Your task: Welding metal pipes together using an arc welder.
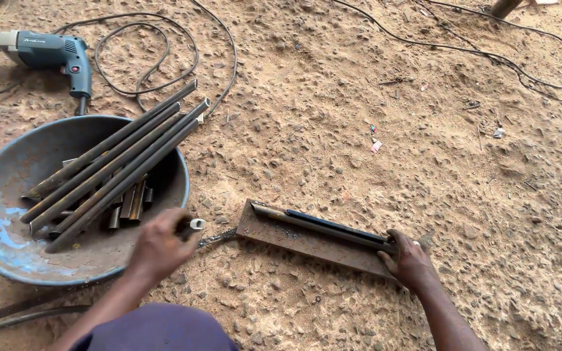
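Sandy, pebbly ground (359,117) fills the view; no surface under the work, everything lies straight on the dirt, outdoors or in an open shed, we can't tell which. Black cables (164,58) loop across the top, w/ small scraps of litter near the middle.

Our right hand (410,260) presses on the near-right end of a flat rusty steel plate (294,240) lying on the ground. A thin dark tube (323,224) rests along the plate's top edge. Its long axis runs from upper left to lower right, the left end pointing toward the pan, the right end meeting our fingers. That grip looks closed around the tube's right end and the plate edge together, though the fingertips are partly hidden.

Our left hand (160,244) hovers over the rim of a round grey metal pan (8,247) w/ blue paint patches. Its grip is clamped on a short pale cylindrical piece (196,224), whose white end sticks out to the right toward the plate.

Approx. five long dark tubes (118,162) lie in the pan, parallel, their axes running lower left to upper right, upper ends overhanging the rim. Short cut tube pieces (131,205) sit beneath them. A blue electric drill (47,55) lies at top left, just beyond the pan. Thin metal strips (14,315) lie at bottom left.
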